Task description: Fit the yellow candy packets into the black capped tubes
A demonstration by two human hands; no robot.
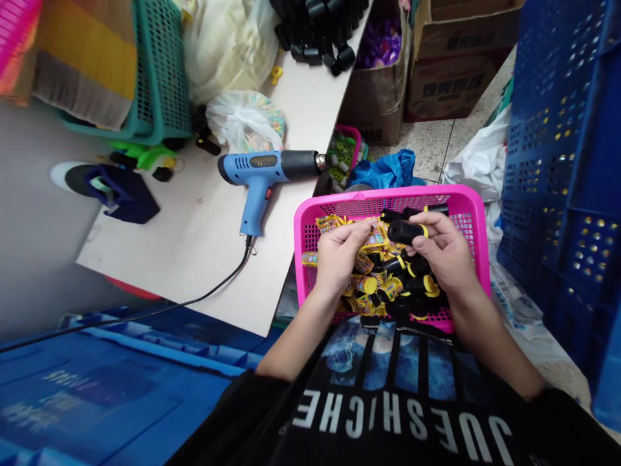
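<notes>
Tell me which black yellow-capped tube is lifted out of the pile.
The tube gripped sideways in the right hand, above the pink basket; the other tubes lie loose in it. The left hand pinches a yellow wrapper.

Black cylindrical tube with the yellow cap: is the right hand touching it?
Touching. The head view shows the right hand closed around the black cylindrical tube with the yellow cap, thumb and fingers on it, above the pink plastic mesh basket.

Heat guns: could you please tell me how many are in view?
1. The blue heat gun lies on the white tabletop, just left of the pink basket; more could be hidden among the clutter.
</notes>
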